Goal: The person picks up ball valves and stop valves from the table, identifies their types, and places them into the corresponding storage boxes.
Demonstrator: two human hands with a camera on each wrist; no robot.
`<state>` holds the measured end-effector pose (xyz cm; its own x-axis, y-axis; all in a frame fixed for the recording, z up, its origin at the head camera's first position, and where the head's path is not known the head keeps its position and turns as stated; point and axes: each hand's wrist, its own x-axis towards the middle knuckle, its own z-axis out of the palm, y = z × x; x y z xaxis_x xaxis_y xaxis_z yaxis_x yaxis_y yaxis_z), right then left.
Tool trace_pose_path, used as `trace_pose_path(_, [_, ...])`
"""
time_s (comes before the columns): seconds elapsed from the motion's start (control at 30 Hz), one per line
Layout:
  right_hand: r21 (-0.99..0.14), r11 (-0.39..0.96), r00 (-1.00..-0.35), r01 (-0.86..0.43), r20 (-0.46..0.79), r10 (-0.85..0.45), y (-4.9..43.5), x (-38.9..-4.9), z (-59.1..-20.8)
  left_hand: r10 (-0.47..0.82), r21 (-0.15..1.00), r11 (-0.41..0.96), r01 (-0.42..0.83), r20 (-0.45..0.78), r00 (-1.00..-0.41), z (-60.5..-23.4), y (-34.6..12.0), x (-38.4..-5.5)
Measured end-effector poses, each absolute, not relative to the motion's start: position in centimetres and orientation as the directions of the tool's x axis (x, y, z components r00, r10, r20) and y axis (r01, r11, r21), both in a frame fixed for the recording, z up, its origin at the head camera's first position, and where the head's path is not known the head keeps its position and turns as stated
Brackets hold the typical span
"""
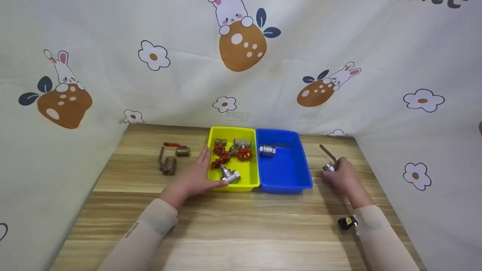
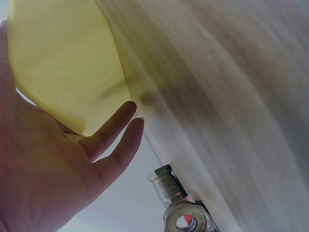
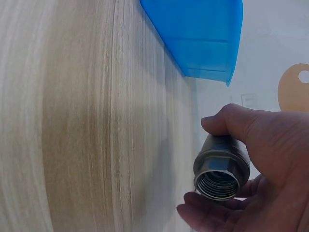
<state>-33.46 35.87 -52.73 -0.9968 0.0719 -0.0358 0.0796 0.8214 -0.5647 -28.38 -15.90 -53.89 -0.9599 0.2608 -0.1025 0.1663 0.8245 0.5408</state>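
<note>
My right hand [image 1: 343,177] grips a silver ball valve [image 1: 329,167] right of the blue bin, its lever pointing up and away. In the right wrist view, the threaded end of the ball valve [image 3: 219,181] shows between thumb and fingers. My left hand [image 1: 196,176] rests against the yellow bin [image 1: 246,184], fairly straight fingers [image 2: 113,125] along its outer left side and thumb over the front rim. Inside the bin lie several valves with red handwheels [image 1: 244,154] and a silver valve [image 1: 230,175] near the thumb.
The blue bin [image 1: 286,173] adjoins the yellow one and holds a silver lever valve [image 1: 267,150]. Left of the bins lie two brass ball valves, one with a red lever [image 1: 183,151], the other with a dark lever [image 1: 170,165]. A printed cloth [image 1: 180,86] hangs behind the table.
</note>
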Motion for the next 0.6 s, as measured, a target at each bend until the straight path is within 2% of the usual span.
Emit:
trace_pose_path(0.4, [-0.576, 0.817, -0.998, -0.014, 0.059, 0.024, 35.70, -34.03, -52.89, 0.256, 0.515, 0.840, 0.173, -0.095, -0.962, -54.05, -15.91, -28.50])
trace_pose_path(0.6, [-0.547, 0.835, -0.995, -0.057, 0.101, -0.001, 35.58, -34.22, -52.77, 0.252, 0.525, 0.835, 0.165, -0.099, -0.963, -54.05, -15.91, -28.50])
